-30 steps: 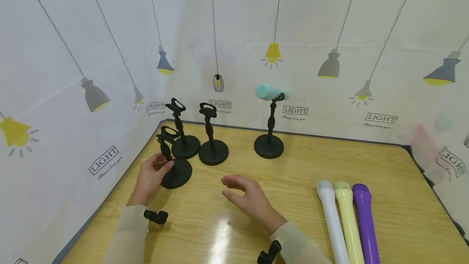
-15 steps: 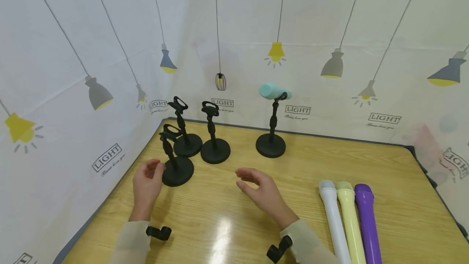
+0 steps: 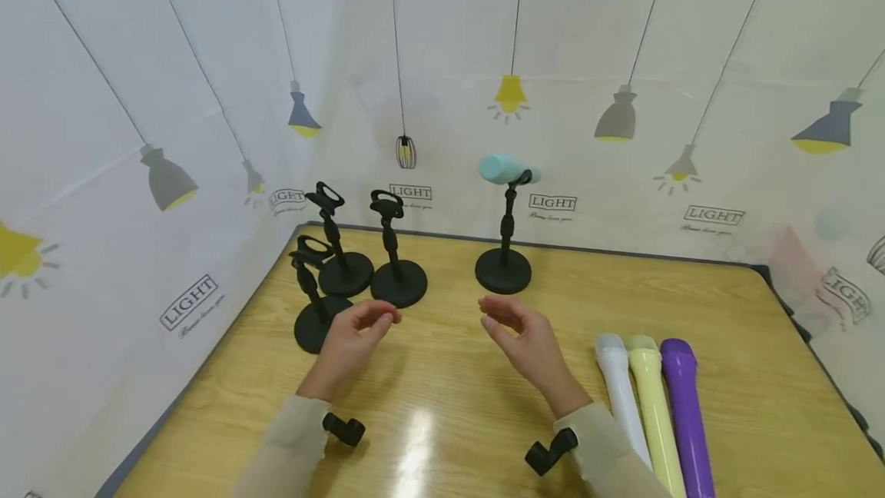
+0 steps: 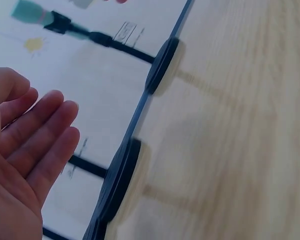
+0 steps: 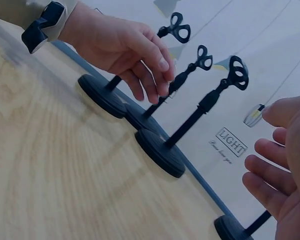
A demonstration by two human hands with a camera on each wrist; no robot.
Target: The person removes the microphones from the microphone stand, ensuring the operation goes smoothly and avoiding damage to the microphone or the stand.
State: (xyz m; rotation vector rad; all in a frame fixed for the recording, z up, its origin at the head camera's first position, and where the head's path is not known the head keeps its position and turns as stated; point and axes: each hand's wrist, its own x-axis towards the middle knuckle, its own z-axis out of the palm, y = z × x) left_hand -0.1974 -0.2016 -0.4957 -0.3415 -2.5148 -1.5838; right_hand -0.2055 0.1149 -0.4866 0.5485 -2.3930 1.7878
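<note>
My left hand [image 3: 351, 343] hovers over the table with loosely bent fingers and holds nothing. It partly covers the base of the nearest black microphone stand [image 3: 309, 287]. Two more black stands, one at the back left [image 3: 336, 240] and one beside it [image 3: 394, 252], have bare clips on top. My right hand [image 3: 531, 344] is also in the air, empty, its fingers relaxed, in front of a fourth stand [image 3: 507, 244]. That stand's clip carries a light blue microphone [image 3: 506, 168]. To the right lie a white microphone [image 3: 621, 390], a pale yellow one [image 3: 655, 406] and a purple one [image 3: 687, 406], side by side.
The wooden table [image 3: 442, 406] has a dark edge along the back and left. Printed wall sheets [image 3: 456, 37] with lamp drawings rise right behind it and at both sides. Small black devices are strapped to both wrists.
My left hand has let go of the nearest stand and moved right, away from it. My right hand has shifted right and a little farther forward. The stands stay in place.
</note>
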